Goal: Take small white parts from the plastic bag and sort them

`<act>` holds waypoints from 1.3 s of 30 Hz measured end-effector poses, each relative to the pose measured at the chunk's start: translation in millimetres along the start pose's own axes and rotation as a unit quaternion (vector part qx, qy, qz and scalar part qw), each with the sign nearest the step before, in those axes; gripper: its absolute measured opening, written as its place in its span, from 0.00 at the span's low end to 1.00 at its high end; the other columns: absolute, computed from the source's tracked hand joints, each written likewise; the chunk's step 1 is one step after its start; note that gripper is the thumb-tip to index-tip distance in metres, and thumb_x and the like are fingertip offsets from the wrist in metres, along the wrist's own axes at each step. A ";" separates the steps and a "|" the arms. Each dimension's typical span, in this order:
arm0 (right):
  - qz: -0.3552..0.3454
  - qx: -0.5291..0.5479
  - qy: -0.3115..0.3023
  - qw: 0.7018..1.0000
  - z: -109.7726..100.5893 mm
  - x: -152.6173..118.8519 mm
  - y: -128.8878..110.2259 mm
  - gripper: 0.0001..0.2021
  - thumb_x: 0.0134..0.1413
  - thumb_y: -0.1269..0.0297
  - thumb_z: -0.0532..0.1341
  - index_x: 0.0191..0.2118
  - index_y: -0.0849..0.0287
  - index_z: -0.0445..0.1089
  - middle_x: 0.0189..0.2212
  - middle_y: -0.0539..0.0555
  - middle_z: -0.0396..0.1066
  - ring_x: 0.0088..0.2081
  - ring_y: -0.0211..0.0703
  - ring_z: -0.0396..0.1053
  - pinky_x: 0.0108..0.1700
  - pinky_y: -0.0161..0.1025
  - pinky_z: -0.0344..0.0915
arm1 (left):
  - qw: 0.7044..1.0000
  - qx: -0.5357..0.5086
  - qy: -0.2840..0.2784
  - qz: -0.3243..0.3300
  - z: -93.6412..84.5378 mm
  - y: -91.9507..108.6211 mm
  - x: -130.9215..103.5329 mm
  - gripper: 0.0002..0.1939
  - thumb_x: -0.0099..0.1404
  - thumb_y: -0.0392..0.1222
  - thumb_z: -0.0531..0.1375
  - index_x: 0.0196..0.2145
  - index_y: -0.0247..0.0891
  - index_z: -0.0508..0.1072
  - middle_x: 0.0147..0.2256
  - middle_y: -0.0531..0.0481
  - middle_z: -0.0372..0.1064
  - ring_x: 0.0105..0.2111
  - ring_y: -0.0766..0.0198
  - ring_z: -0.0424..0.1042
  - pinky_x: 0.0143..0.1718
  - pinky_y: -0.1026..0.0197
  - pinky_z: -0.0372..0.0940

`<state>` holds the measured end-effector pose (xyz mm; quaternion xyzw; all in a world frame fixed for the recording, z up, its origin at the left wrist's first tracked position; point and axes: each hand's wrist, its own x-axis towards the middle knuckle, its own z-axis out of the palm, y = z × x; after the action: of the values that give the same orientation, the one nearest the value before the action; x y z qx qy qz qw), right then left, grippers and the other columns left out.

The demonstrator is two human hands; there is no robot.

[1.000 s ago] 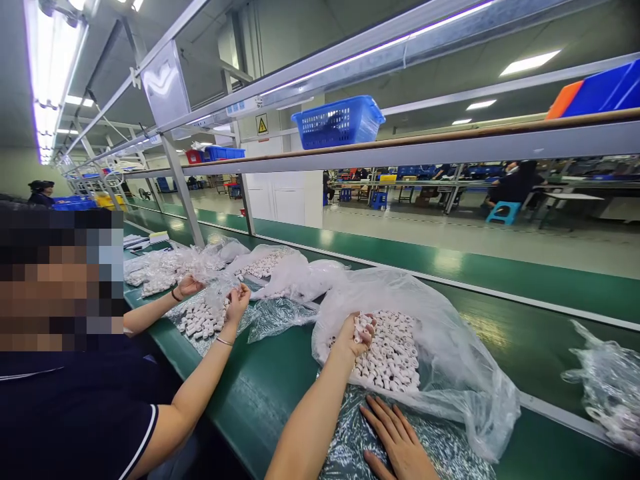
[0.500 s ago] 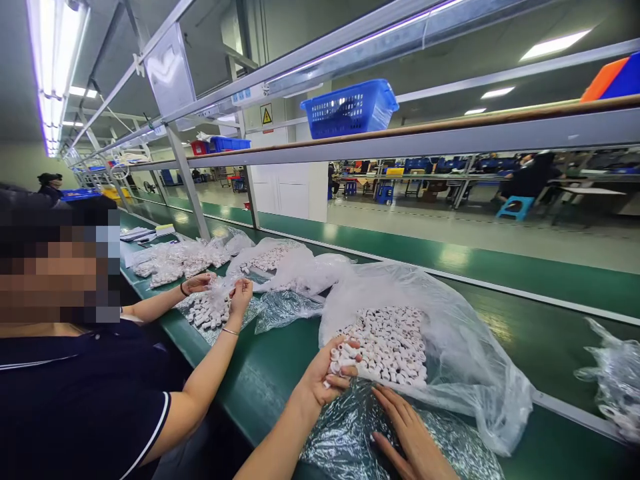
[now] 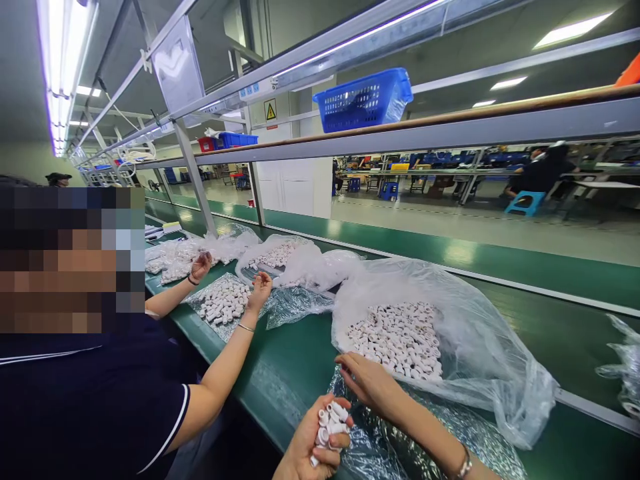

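Note:
My left hand (image 3: 317,437), palm up at the lower middle, is curled round several small white tubular parts (image 3: 332,421). My right hand (image 3: 369,383) is palm down with fingers extended, near the front edge of the large clear bag, and nothing shows in it. That bag (image 3: 480,340) lies spread open with a heap of white parts (image 3: 400,337) inside. Crinkled clear plastic (image 3: 415,437) lies on the green table (image 3: 270,360) beneath my right forearm.
A co-worker in a dark shirt (image 3: 100,400) sits at the left, both hands above another pile of white parts (image 3: 225,300). More filled bags (image 3: 280,253) lie behind. A blue basket (image 3: 363,100) stands on the shelf above.
My left hand has come down and back from the bag with the parts in it. My right hand has moved up and left to the bag's edge. The co-worker's hands have moved apart.

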<state>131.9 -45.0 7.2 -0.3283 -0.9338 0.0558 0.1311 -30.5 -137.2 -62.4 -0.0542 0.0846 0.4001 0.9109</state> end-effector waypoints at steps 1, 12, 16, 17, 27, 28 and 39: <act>-0.005 -0.018 -0.027 0.999 6.4 4.0 -0.6 0.10 0.64 0.73 0.54 0.49 0.61 0.67 0.41 0.59 0.72 0.41 0.50 0.74 0.42 0.45 0.73 | 1.000 0.000 -0.001 -0.001 -2.3 0.2 0.1 0.13 0.65 0.45 0.64 0.39 0.30 0.74 0.30 0.45 0.71 0.17 0.76 0.57 0.10 0.78 0.40; -0.026 -0.021 -0.050 0.998 41.1 15.3 -3.7 0.15 0.62 0.75 0.55 0.54 0.66 0.67 0.54 0.64 0.68 0.56 0.53 0.66 0.60 0.48 0.65 | 1.000 0.011 -0.023 -0.007 -6.1 1.0 -4.3 0.16 0.58 0.45 0.70 0.40 0.33 0.75 0.30 0.46 0.72 0.17 0.75 0.59 0.10 0.77 0.40; -0.010 0.023 -0.020 0.999 18.6 -0.6 -6.4 0.15 0.64 0.72 0.55 0.55 0.62 0.66 0.53 0.61 0.68 0.54 0.47 0.68 0.57 0.43 0.67 | 1.000 0.015 -0.016 0.006 4.7 -0.1 -5.9 0.18 0.58 0.45 0.71 0.41 0.31 0.74 0.31 0.46 0.71 0.18 0.76 0.57 0.10 0.78 0.41; 0.004 0.032 -0.009 0.999 11.1 -9.3 -6.3 0.14 0.65 0.71 0.54 0.53 0.60 0.66 0.50 0.60 0.70 0.51 0.47 0.70 0.54 0.43 0.69 | 1.000 0.012 -0.014 0.010 6.7 0.4 -5.9 0.18 0.58 0.45 0.70 0.41 0.31 0.74 0.32 0.45 0.71 0.18 0.76 0.57 0.10 0.78 0.41; 0.158 -0.025 0.042 0.986 -14.5 -119.8 33.4 0.15 0.70 0.61 0.51 0.53 0.57 0.69 0.49 0.58 0.73 0.50 0.51 0.72 0.52 0.51 0.71 | 1.000 0.000 -0.004 -0.004 24.0 9.2 32.1 0.13 0.68 0.43 0.60 0.45 0.32 0.69 0.32 0.47 0.67 0.19 0.76 0.56 0.11 0.79 0.41; 0.156 -0.029 0.041 0.987 -12.0 -124.4 37.2 0.15 0.70 0.59 0.51 0.54 0.57 0.69 0.51 0.58 0.72 0.52 0.52 0.70 0.54 0.52 0.70 | 1.000 0.004 -0.002 -0.010 25.5 9.0 38.4 0.13 0.68 0.44 0.59 0.46 0.32 0.69 0.32 0.47 0.66 0.19 0.76 0.56 0.11 0.79 0.40; 0.142 -0.035 0.015 0.989 -12.1 -128.4 53.2 0.19 0.69 0.55 0.54 0.60 0.53 0.65 0.58 0.59 0.67 0.57 0.54 0.66 0.57 0.54 0.68 | 0.999 0.037 -0.003 -0.028 18.8 10.4 67.7 0.12 0.67 0.44 0.60 0.43 0.32 0.69 0.32 0.48 0.66 0.19 0.76 0.57 0.11 0.78 0.39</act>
<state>263.4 -84.1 -18.0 -0.4632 -0.8767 0.0366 0.1247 8.9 -78.3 -57.7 -0.0213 0.0947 0.3717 0.9233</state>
